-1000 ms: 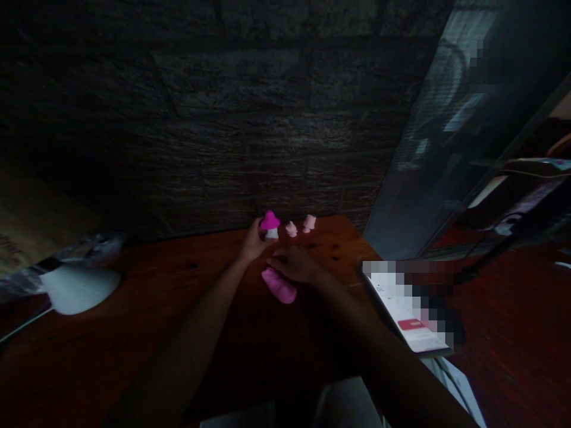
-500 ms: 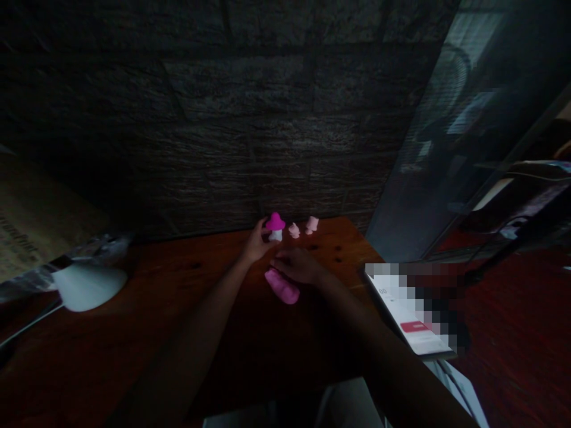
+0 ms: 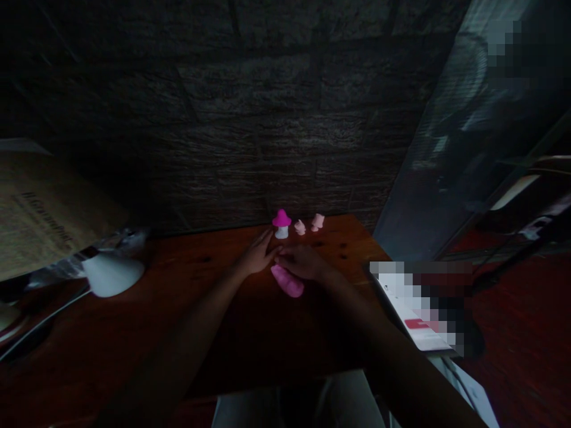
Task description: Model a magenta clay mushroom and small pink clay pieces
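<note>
Pink, oblong lump of soft-looking, clay-like material [image 3: 288, 283]: lying aslant on the brown wooden desk [image 3: 178, 261], far end just under the right hand's grip [image 3: 300, 261]. Fingers curled there; impossible to tell whether pinching the lump or merely resting against it. Likeliest trouble: too firm a press, denting or flattening that end, or a sideways push, rolling it off line. Left hand's grip [image 3: 257, 254] loose and empty, fingers stretched forward, thumb close to the right fingertips. Just beside, seemingly untouched, a toadstool-shaped figure with magenta cap and white stem [image 3: 281, 223]; perhaps easily toppled by a careless sweep, then liable to knock a small pale-pink pointed figure [image 3: 300, 227] and a pale-pink blocky figure [image 3: 317, 222] farther right. Dim light, too: contact easily misjudged.
</note>
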`<state>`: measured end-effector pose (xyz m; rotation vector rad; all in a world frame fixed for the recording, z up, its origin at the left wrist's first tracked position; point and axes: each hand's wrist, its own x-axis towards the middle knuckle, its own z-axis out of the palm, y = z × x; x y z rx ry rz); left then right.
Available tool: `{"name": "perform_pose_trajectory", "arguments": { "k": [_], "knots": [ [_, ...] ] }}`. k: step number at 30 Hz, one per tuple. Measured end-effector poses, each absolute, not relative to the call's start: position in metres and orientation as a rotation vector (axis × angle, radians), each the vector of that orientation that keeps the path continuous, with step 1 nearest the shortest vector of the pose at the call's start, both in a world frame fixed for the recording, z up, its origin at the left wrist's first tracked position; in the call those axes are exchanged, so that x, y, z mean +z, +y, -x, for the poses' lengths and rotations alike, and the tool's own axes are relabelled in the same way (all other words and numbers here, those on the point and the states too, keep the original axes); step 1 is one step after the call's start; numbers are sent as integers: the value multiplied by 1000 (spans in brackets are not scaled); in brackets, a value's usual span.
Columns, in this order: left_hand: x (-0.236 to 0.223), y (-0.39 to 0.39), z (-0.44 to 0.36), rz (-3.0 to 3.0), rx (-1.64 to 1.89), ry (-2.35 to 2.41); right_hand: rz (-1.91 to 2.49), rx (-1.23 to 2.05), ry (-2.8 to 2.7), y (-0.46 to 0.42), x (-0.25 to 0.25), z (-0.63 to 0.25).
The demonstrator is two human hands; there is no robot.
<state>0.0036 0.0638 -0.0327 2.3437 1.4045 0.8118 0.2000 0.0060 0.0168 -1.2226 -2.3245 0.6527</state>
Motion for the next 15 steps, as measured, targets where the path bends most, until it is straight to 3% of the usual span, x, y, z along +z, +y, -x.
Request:
{"name": "perform_pose_trajectory", "arguments": {
  "k": [11,15],
  "knots": [
    [-36,66,-13,-2293,763,1421,1175,682,-2345,8,16,-201],
    [-26,59,-7,-2164,899,1422,1140,1009,-2307,0,21,-203]
  ]
}}
